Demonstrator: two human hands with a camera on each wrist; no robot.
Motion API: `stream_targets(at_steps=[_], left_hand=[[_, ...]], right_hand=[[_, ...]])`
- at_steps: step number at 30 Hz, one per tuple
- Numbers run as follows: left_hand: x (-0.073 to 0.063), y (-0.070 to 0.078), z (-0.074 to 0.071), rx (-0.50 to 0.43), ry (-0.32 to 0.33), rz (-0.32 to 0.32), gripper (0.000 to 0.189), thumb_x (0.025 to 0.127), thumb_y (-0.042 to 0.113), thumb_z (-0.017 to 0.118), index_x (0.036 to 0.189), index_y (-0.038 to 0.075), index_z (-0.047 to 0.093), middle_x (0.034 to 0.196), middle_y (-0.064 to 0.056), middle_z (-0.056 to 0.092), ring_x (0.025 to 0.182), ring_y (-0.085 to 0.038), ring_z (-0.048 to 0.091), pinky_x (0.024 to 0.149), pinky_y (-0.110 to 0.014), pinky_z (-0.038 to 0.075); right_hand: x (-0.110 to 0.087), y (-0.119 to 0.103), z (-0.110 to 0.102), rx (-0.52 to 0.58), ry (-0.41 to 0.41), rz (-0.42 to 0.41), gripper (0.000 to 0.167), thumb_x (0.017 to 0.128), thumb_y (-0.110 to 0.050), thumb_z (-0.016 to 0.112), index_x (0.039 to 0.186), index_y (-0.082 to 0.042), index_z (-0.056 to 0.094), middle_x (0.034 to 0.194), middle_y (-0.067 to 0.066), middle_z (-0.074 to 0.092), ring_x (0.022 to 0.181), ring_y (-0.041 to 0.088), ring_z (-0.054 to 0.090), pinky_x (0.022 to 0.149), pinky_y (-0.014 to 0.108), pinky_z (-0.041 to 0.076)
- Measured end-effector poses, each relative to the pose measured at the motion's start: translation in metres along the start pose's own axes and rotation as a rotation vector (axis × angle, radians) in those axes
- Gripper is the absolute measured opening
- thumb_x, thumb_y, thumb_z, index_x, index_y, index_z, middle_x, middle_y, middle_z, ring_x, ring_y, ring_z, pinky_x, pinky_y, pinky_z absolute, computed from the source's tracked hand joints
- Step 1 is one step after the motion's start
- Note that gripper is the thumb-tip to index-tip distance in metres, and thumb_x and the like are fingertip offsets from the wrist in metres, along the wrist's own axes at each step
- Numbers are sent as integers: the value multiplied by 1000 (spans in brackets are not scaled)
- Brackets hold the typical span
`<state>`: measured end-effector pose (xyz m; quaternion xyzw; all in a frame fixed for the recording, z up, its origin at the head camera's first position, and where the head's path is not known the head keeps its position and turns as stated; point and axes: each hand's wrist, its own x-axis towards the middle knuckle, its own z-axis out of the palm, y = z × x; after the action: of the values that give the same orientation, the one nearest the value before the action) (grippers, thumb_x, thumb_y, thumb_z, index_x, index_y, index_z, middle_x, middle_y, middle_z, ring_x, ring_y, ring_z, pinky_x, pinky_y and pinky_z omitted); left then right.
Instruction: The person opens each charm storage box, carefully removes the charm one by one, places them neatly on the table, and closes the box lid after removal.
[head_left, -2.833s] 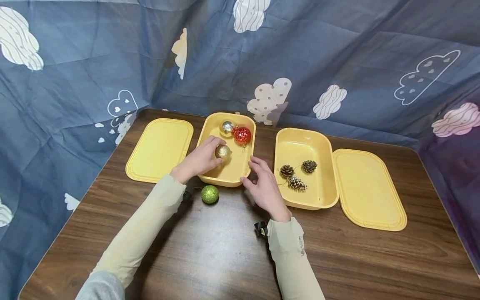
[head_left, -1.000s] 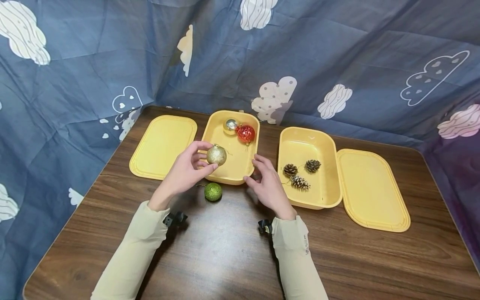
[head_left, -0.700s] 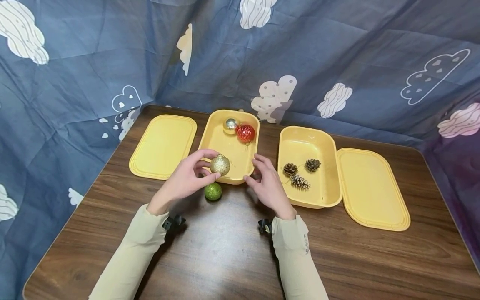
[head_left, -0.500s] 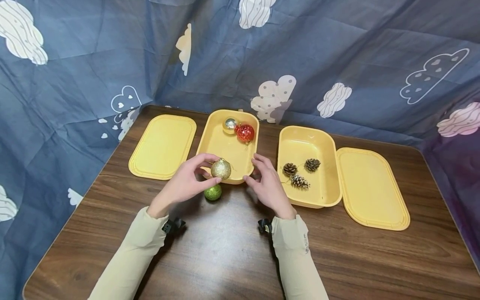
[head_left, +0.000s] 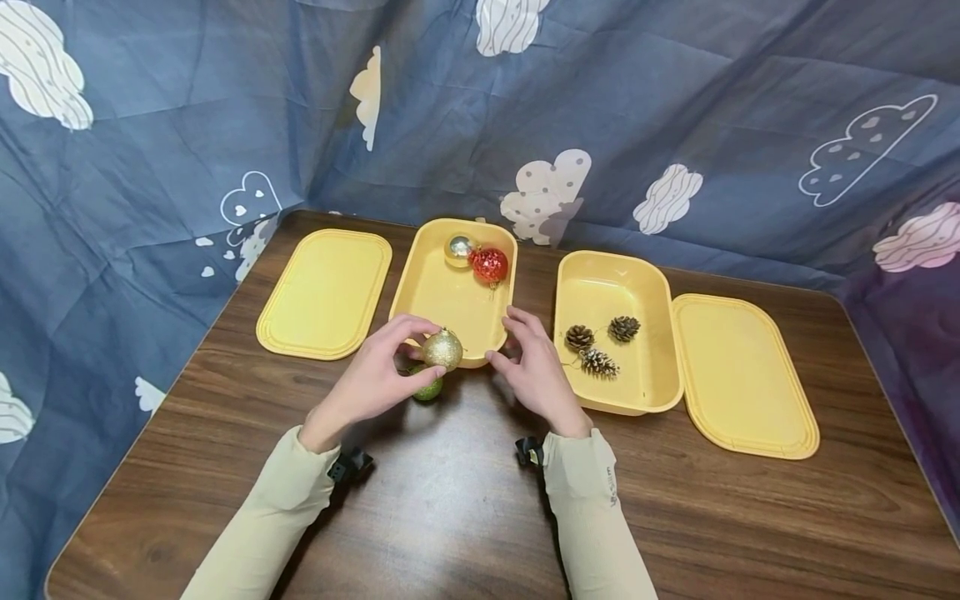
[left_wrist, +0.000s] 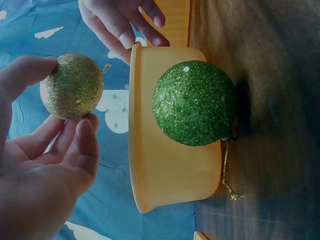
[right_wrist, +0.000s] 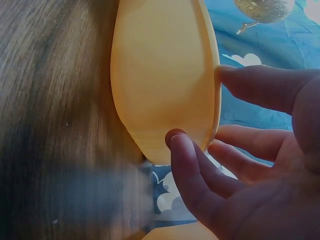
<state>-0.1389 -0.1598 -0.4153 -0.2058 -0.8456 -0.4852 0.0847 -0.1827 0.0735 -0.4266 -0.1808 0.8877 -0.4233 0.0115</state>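
Left hand (head_left: 375, 375) pinches a gold ball (head_left: 442, 350); a green ball (left_wrist: 195, 102) sits in the way below it. Right hand (head_left: 536, 375), loosely spread, touches an ornament box (head_left: 453, 304), a pinecone box (head_left: 636, 375) close on its right. Tabletop (head_left: 442, 508) stretches out between and behind both hands.

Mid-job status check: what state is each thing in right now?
Gold ball: raised, in the left grip
Green ball: on the table, unheld
Left box: open, right grip at its rim
Red ball, silver ball: inside left box
Right box: open
Pinecones: three, inside right box
Left lid: off, flat
Right lid: off, flat
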Motion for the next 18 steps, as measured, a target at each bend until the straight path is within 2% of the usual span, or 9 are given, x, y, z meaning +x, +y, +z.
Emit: stream_targets(at_steps=[6, 18], left_hand=[[-5, 2, 2, 31, -8, 21, 42, 79, 15, 79, 117, 11, 62, 114, -2, 63, 91, -14, 60, 79, -43, 55], [-9, 3, 3, 73, -61, 86, 42, 79, 18, 79, 117, 11, 63, 110, 0, 66, 90, -11, 62, 79, -31, 55]], right_hand=[[0, 0, 1, 1, 4, 3, 56, 86, -13, 70, 133, 10, 50, 148, 15, 40, 99, 26, 59, 80, 40, 53], [0, 0, -2, 4, 1, -9, 49, 86, -12, 70, 129, 7, 55, 147, 15, 42, 99, 27, 60, 84, 40, 53]])
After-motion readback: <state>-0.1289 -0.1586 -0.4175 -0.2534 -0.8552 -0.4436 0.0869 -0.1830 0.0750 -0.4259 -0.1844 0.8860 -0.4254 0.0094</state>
